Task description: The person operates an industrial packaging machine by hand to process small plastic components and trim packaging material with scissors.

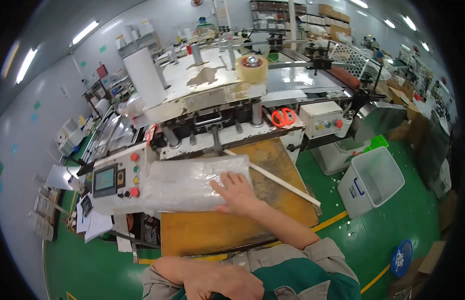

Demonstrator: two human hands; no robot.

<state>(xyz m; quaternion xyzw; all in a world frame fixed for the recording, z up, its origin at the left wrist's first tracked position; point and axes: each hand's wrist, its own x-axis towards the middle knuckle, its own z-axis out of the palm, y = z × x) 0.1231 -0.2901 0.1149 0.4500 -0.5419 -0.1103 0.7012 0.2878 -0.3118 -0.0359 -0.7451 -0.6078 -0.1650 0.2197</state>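
Note:
My right hand (236, 194) lies open, fingers spread, on the right end of a clear plastic-wrapped bundle (187, 186). The bundle's white contents cannot be made out through the film. It rests across a worn yellow-brown board (207, 232) and reaches left to a control box (123, 172) with a screen and coloured buttons. My left hand (223, 281) is close to my body at the lower edge, apart from the bundle; its fingers are mostly hidden. A long pale strip (280, 181) slants over the board, right of my right hand.
Behind the board stands a worn white machine (207, 75) with a tape roll (251, 68) on top. Orange-handled scissors (283, 117) lie at its right front. A second button box (322, 120) is beside it. A white bin (371, 181) and blue basket (401, 258) stand on the green floor.

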